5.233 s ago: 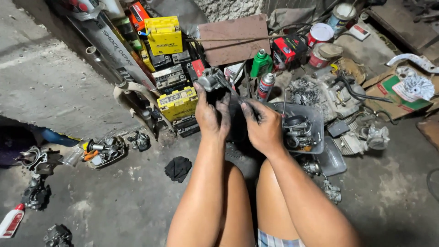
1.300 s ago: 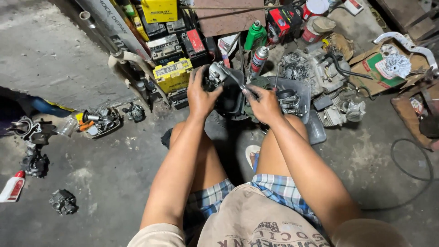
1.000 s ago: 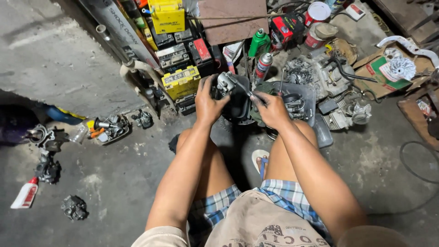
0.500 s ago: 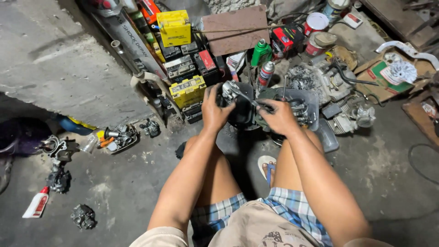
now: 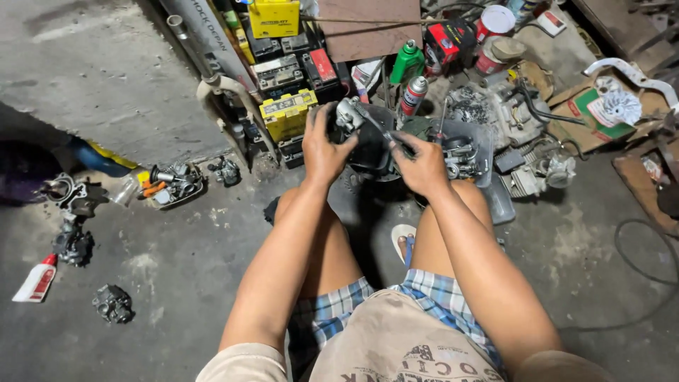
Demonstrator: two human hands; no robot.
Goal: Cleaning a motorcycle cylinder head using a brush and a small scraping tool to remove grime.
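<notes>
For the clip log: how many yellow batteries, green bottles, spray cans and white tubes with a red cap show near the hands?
Yellow batteries: 2
Green bottles: 1
Spray cans: 1
White tubes with a red cap: 1
Total: 5

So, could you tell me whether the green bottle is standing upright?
Upright: the green bottle stands with its cap on top.

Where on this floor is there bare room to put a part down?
Bare concrete floor lies left of the left hand, between the tray of small parts and the white tube. Around the right hand, by the spray can, it is crowded.
</notes>
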